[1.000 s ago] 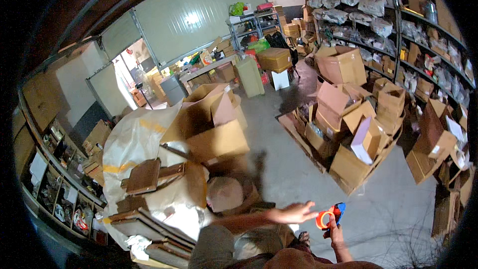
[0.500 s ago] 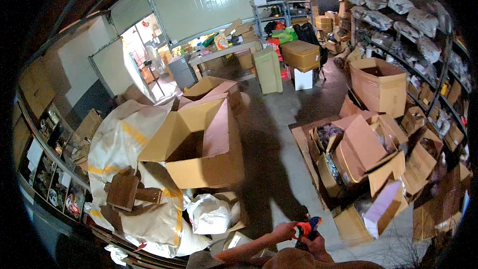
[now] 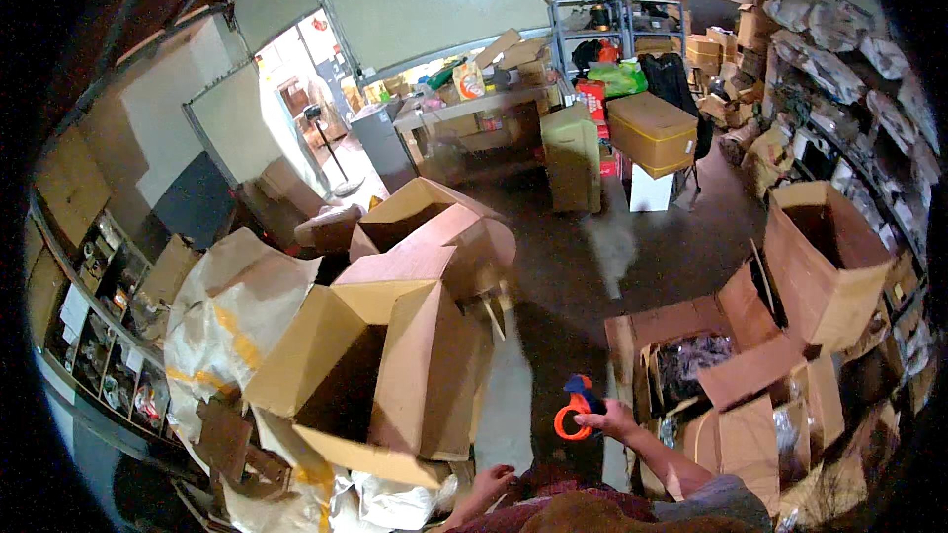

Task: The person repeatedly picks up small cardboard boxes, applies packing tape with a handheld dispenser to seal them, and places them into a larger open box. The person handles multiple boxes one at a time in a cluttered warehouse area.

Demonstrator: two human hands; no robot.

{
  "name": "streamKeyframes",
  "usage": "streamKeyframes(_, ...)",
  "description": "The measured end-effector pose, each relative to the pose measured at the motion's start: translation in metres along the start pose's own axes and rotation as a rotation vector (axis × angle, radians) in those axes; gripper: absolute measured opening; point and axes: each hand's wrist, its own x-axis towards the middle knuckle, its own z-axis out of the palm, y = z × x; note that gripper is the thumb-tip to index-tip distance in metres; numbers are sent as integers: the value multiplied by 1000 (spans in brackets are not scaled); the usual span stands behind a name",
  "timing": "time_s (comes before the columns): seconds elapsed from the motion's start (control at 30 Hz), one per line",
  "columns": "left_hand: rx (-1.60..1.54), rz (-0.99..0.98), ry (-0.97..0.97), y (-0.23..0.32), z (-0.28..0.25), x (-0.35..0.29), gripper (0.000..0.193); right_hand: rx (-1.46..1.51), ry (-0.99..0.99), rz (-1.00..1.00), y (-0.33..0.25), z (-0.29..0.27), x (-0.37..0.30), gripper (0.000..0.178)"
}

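My right hand (image 3: 617, 421) is closed on an orange-and-blue tape dispenser (image 3: 575, 422), held out in front of me above the floor. Its orange ring faces me, with the blue part at the top. Down at the lower edge, my left hand (image 3: 494, 482) holds nothing I can see, its fingers loosely bent and apart. Close to that hand stands a large open cardboard box (image 3: 420, 375) with raised flaps. Right of my right hand lies an open carton (image 3: 681, 355) with dark, plastic-wrapped contents.
White woven sacks (image 3: 212, 311) lie at the left. Another tall open box (image 3: 829, 266) stands on the right beside loaded shelves (image 3: 839, 153). A cluttered workbench (image 3: 474, 109) and a stacked brown carton (image 3: 652, 133) are farther back. Grey floor (image 3: 553, 311) runs between the boxes.
My left hand has come off the tape dispenser and moved left. My right hand now holds it alone, farther forward. The view has shifted, bringing the boxes nearer.
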Motion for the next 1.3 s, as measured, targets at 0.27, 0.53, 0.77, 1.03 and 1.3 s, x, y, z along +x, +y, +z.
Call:
streamKeyframes(0.27, -443, 11, 13, 107, -5, 237, 45, 133, -155, 175, -15, 6, 234, 60)
streamKeyframes(0.53, 736, 514, -203, 446, 29, 493, 45, 451, 144, -66, -46, -149, 416, 42)
streamKeyframes(0.77, 876, 469, -203, 554, 7, 709, 47, 671, 40, 33, -100, -245, 637, 54)
streamKeyframes(1.03, 306, 356, 214, 642, -141, 784, 49, -305, -326, -535, -254, -274, 949, 72)
streamKeyframes(1.3, 401, -187, 776, 605, -249, 844, 32, -220, -431, -802, -420, -182, 1208, 65)
